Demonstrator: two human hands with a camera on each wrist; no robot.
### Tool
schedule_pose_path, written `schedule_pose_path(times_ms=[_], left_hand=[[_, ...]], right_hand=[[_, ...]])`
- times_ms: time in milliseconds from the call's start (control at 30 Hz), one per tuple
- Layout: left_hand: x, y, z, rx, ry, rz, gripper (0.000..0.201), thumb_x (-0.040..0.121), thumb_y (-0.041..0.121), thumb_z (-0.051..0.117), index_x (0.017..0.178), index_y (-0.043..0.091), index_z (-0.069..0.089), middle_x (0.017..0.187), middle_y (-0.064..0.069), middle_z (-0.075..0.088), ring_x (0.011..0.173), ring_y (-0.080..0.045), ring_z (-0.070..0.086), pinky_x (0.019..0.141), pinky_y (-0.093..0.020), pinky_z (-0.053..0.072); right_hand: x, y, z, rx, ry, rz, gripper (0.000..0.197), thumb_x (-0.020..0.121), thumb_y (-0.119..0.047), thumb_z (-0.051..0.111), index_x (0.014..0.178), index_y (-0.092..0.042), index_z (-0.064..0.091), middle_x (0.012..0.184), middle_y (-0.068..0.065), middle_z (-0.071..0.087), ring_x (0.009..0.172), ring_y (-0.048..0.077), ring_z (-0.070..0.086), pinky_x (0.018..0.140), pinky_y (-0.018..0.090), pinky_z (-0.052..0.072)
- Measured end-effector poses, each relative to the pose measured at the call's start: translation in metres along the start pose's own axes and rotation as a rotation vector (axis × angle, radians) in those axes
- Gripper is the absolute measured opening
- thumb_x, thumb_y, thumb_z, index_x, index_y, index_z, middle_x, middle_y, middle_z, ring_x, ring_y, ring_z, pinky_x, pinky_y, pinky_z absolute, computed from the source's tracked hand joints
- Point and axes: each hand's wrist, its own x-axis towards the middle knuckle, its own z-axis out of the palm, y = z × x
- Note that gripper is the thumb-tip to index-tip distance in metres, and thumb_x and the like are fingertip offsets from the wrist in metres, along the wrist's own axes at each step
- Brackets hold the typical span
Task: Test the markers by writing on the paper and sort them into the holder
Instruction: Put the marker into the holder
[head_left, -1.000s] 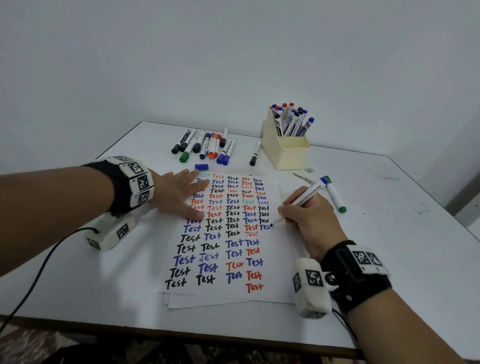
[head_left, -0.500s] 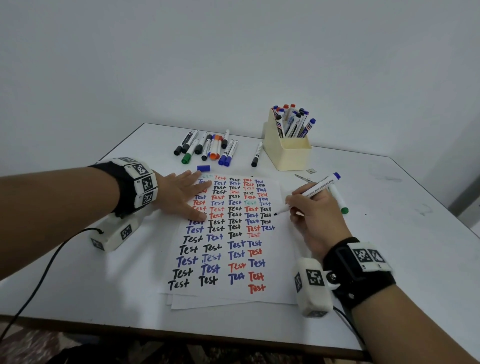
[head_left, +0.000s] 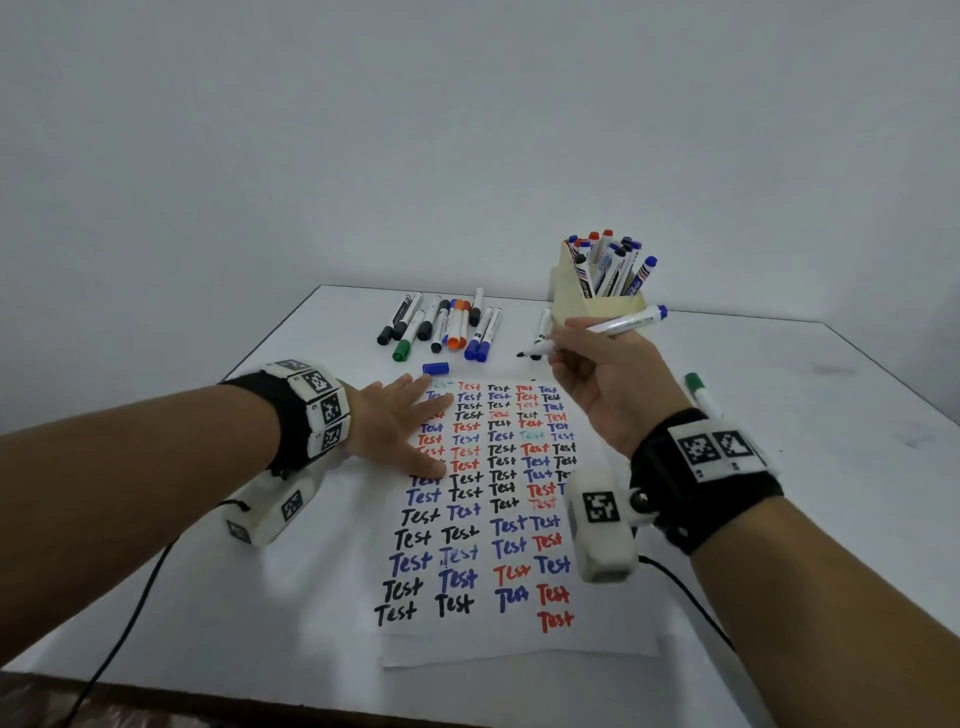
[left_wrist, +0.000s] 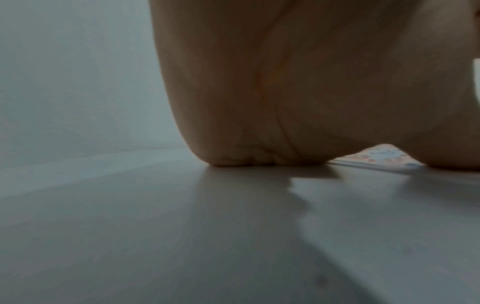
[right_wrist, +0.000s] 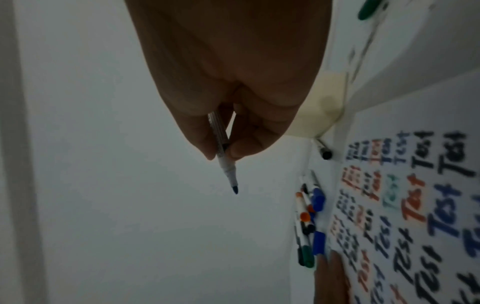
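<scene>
While our right hand is raised above the far right corner of the paper, its fingers pinch an uncapped blue marker, tip pointing left toward the row of untested markers, coloured tail pointing right. Our left hand lies flat, fingers spread, pressing down the paper's far left part; it holds nothing.

We judge the step in hand to be capping this marker. A loose blue cap lies on the table just beyond the paper's far edge, near our left fingertips. To do this well, we should lift the left hand to fetch the cap, keep the wet tip off skin and table, push the cap on straight until it seats, then drop the marker tail-up into the holder, which stands at the far right, just behind our right hand.

From the right wrist view, the marker shows a slim white barrel with small print and a dark blue felt tip; the print is too blurred to read. The holder is a pale yellow box, already crowded with capped markers standing tilted, so we should aim for a gap. The paper is covered with columns of "Test" in black, blue, red and faint green. A green-capped marker lies alone on the table to our right.
</scene>
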Motion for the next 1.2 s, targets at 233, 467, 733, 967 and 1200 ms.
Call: schedule_pose_path(times_ms=[233, 467, 733, 967, 1200], left_hand=[[0.001, -0.007, -0.003, -0.012, -0.037, 0.056, 0.113, 0.073, 0.09, 0.042, 0.154, 0.04, -0.02, 0.162, 0.002, -0.03, 0.15, -0.018, -0.024, 0.123, -0.044, -0.007], [0.005, -0.013, -0.006, -0.04, -0.074, 0.075, 0.115, 0.072, 0.09, 0.044, 0.154, 0.04, -0.019, 0.162, 0.003, -0.03, 0.15, -0.018, -0.023, 0.123, -0.043, -0.006], [0.011, -0.023, -0.028, -0.137, 0.305, 0.071, 0.061, 0.087, 0.075, 0.049, 0.13, 0.033, 0.056, 0.133, 0.009, 0.05, 0.119, -0.008, 0.049, 0.101, -0.033, 0.042], [0.031, -0.023, -0.041, -0.095, 0.428, -0.056, 0.045, 0.094, 0.051, 0.058, 0.132, 0.027, 0.055, 0.13, 0.005, 0.054, 0.115, -0.014, 0.055, 0.1, -0.035, 0.046], [0.038, -0.013, -0.05, -0.093, 0.437, -0.036, 0.023, 0.097, 0.034, 0.059, 0.111, 0.021, 0.071, 0.106, 0.003, 0.068, 0.094, -0.014, 0.06, 0.086, -0.032, 0.05]], right_hand=[[0.008, 0.042, -0.024, 0.238, 0.06, 0.201, 0.004, 0.093, 0.001, 0.067, 0.09, -0.002, 0.067, 0.081, 0.013, 0.071, 0.07, 0.021, 0.071, 0.065, 0.026, 0.061], [0.006, 0.044, -0.022, 0.214, 0.028, 0.219, 0.014, 0.1, -0.009, 0.059, 0.097, 0.003, 0.066, 0.086, 0.02, 0.072, 0.073, 0.028, 0.074, 0.067, 0.031, 0.064], [0.012, 0.046, -0.024, 0.182, 0.03, 0.202, 0.014, 0.098, -0.009, 0.064, 0.101, 0.004, 0.069, 0.081, 0.017, 0.071, 0.075, 0.027, 0.074, 0.067, 0.031, 0.063], [0.012, 0.046, -0.024, 0.159, 0.005, 0.185, 0.007, 0.099, -0.003, 0.061, 0.102, -0.003, 0.067, 0.079, 0.018, 0.072, 0.072, 0.028, 0.072, 0.068, 0.032, 0.064], [0.01, 0.045, -0.024, 0.186, -0.001, 0.224, 0.01, 0.099, 0.001, 0.059, 0.105, 0.006, 0.065, 0.093, 0.026, 0.074, 0.086, 0.035, 0.075, 0.076, 0.037, 0.065]])
